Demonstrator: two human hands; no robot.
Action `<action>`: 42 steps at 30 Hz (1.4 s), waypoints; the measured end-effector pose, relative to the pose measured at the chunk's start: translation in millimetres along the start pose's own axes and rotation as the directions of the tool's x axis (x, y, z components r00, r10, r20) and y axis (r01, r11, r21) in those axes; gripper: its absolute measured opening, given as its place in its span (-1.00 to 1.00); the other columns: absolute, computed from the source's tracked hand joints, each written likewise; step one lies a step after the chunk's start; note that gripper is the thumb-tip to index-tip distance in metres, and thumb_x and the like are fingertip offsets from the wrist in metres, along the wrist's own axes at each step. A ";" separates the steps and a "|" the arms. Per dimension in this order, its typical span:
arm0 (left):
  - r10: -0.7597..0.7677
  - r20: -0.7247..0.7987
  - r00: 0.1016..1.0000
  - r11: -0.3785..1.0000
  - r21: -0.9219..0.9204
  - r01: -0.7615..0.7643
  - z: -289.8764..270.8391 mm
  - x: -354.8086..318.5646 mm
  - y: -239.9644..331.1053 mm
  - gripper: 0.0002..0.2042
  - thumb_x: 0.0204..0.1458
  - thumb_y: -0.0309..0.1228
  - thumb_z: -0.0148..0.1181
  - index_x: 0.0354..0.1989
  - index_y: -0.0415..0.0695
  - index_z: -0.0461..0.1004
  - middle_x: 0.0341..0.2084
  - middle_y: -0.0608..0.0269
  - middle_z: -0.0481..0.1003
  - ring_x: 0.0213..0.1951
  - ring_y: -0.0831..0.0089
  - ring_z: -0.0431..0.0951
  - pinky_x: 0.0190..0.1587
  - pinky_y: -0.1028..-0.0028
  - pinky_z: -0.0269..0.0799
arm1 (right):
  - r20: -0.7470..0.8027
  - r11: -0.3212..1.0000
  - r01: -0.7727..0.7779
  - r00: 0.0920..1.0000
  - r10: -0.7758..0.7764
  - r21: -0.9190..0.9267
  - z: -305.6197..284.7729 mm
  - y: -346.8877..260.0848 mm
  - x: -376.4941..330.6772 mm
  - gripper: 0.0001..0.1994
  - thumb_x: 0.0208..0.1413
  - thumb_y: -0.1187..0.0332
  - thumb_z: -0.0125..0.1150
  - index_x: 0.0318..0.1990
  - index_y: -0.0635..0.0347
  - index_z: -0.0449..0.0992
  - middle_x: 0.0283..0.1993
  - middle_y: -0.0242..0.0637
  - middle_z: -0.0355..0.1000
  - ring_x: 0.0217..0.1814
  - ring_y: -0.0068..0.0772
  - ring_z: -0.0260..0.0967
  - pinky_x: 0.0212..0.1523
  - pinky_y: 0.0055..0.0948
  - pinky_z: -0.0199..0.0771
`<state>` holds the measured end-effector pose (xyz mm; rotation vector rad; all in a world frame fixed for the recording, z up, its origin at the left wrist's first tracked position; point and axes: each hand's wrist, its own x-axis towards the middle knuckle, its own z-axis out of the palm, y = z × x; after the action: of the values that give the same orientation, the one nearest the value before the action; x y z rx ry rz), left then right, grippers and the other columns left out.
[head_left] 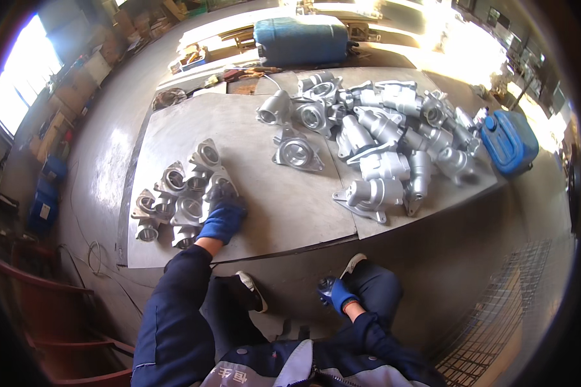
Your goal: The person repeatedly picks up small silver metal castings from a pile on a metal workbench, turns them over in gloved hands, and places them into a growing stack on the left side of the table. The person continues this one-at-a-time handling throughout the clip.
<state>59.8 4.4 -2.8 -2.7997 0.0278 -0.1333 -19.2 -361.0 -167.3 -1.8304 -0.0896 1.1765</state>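
Observation:
My left hand [224, 218], in a blue glove, reaches out and rests on a silver metal casting [221, 187] at the right edge of a tidy group of castings [174, 200] laid out on a grey metal sheet [252, 219]. Whether the fingers grip that casting I cannot tell. My right hand [339, 295], also blue-gloved, is low by my knee, closed on a small dark object [325, 287] that I cannot identify. One flanged casting [295, 152] lies alone mid-sheet. A large loose heap of similar castings [394, 142] covers the right side.
A blue plastic canister [510, 140] stands right of the heap. A big blue drum [301, 39] lies at the back, with tools and boxes [193, 59] beside it. Wire mesh [497, 322] lies on the floor lower right. Blue crates [45, 200] sit far left.

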 end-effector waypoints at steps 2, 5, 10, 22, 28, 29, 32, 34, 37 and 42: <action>0.011 0.058 0.998 1.000 -0.011 -0.010 -2.0 -0.6 -11.9 -0.68 0.05 -0.26 -0.06 -0.14 -0.11 0.53 0.11 -0.20 0.36 0.26 -0.07 0.20 0.32 -0.11 -0.10 | -0.024 0.961 -0.039 0.999 0.048 0.274 2.2 -10.5 -13.3 -0.81 0.20 0.22 0.15 -0.28 0.14 0.43 -0.53 -0.25 0.45 -0.58 -0.35 0.44 -0.58 -0.35 0.49; -0.017 0.143 0.990 1.000 -0.015 0.020 11.3 0.6 -31.4 -0.53 -0.03 -0.04 0.05 0.00 -0.04 0.48 0.21 -0.23 0.25 0.32 -0.08 0.12 0.38 -0.10 -0.31 | 0.014 0.894 -0.054 0.999 0.053 0.445 2.0 -37.6 -35.3 -0.78 0.20 0.18 0.18 -0.20 0.12 0.41 -0.51 -0.27 0.43 -0.56 -0.35 0.44 -0.56 -0.36 0.51; -0.187 0.208 0.960 0.979 -0.037 0.199 -48.5 52.4 2.0 -0.44 -0.04 -0.01 0.07 0.15 0.01 0.41 0.25 -0.09 0.23 0.34 -0.04 0.08 0.37 -0.06 -0.25 | 0.133 0.767 -0.097 0.991 0.016 0.635 0.6 -48.4 -34.9 -0.76 0.21 0.17 0.17 -0.11 0.08 0.41 -0.49 -0.26 0.43 -0.56 -0.35 0.44 -0.53 -0.35 0.52; 0.178 -0.115 0.977 0.977 0.142 -0.161 -68.9 186.2 69.1 -0.87 -0.07 -0.37 0.14 -0.34 0.05 0.56 -0.33 0.30 0.59 -0.18 0.27 0.54 -0.10 0.20 0.32 | 0.374 0.766 -0.167 0.922 -0.102 0.621 -1.0 -51.1 -24.0 -0.67 0.27 0.10 0.05 0.03 0.12 0.39 -0.38 -0.20 0.50 -0.41 -0.34 0.51 -0.44 -0.40 0.53; 0.105 0.081 0.991 0.967 -0.241 -0.083 -100.5 101.7 53.5 -0.82 -0.17 -0.28 0.26 -0.44 -0.08 0.61 -0.43 0.05 0.58 -0.32 0.11 0.61 -0.25 0.21 0.47 | 0.353 0.905 0.005 0.920 -0.171 0.425 -8.0 -65.2 -29.0 -0.58 0.31 0.09 -0.04 0.22 0.06 0.34 -0.37 -0.18 0.49 -0.41 -0.38 0.46 -0.42 -0.37 0.53; 0.061 0.074 0.995 0.951 -0.306 -0.036 -99.9 78.9 53.3 -0.81 -0.19 -0.26 0.28 -0.45 -0.09 0.61 -0.42 0.02 0.58 -0.33 0.08 0.61 -0.26 0.20 0.48 | 0.362 0.893 -0.010 0.916 -0.172 0.451 -9.6 -63.3 -27.3 -0.61 0.30 0.10 -0.02 0.15 0.09 0.39 -0.38 -0.18 0.49 -0.42 -0.40 0.46 -0.42 -0.38 0.53; -0.043 0.113 0.993 0.903 -0.421 0.087 -114.5 15.7 55.9 -0.71 -0.20 -0.15 0.33 -0.44 -0.13 0.61 -0.42 -0.04 0.57 -0.35 0.02 0.60 -0.23 0.17 0.49 | 0.247 0.893 0.068 0.949 -0.195 0.445 -9.3 -84.3 -41.4 -0.67 0.28 0.12 0.03 0.01 0.15 0.46 -0.39 -0.19 0.49 -0.41 -0.43 0.46 -0.41 -0.42 0.52; -0.077 0.168 0.983 0.895 -0.423 0.143 -119.8 -7.4 62.7 -0.65 -0.18 -0.10 0.33 -0.37 -0.15 0.59 -0.39 -0.06 0.57 -0.33 -0.01 0.59 -0.22 0.18 0.49 | 0.064 0.925 0.269 0.953 -0.295 0.267 -10.4 -101.3 -45.7 -0.69 0.24 0.11 0.08 -0.07 0.15 0.49 -0.39 -0.17 0.51 -0.41 -0.37 0.48 -0.40 -0.37 0.51; -0.136 0.128 0.982 0.808 -0.559 0.185 -115.3 -28.6 62.5 -0.54 -0.19 -0.08 0.38 -0.18 -0.15 0.56 -0.33 -0.10 0.56 -0.26 -0.02 0.59 -0.17 0.17 0.49 | -0.363 0.703 0.344 0.669 -0.648 -0.623 -9.7 -154.3 -62.7 -0.74 0.20 0.16 -0.01 -0.30 0.10 0.53 -0.32 -0.09 0.52 -0.28 -0.01 0.50 -0.22 -0.13 0.47; 0.067 0.135 0.989 0.875 -0.483 0.007 -79.1 -62.7 17.0 -0.22 -0.29 -0.24 0.42 0.23 -0.01 0.27 0.14 -0.01 0.36 0.06 0.01 0.46 0.05 0.22 0.43 | -0.245 0.372 0.056 0.662 -0.708 -0.926 -27.7 -194.1 -22.1 -0.85 0.15 0.32 -0.01 -0.29 -0.03 0.54 -0.32 -0.23 0.55 -0.27 -0.13 0.53 -0.32 -0.13 0.43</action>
<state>-10.2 -35.6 60.2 -3.3012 0.0800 0.1084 65.2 -280.0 -8.5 -2.7772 -0.8911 -0.0362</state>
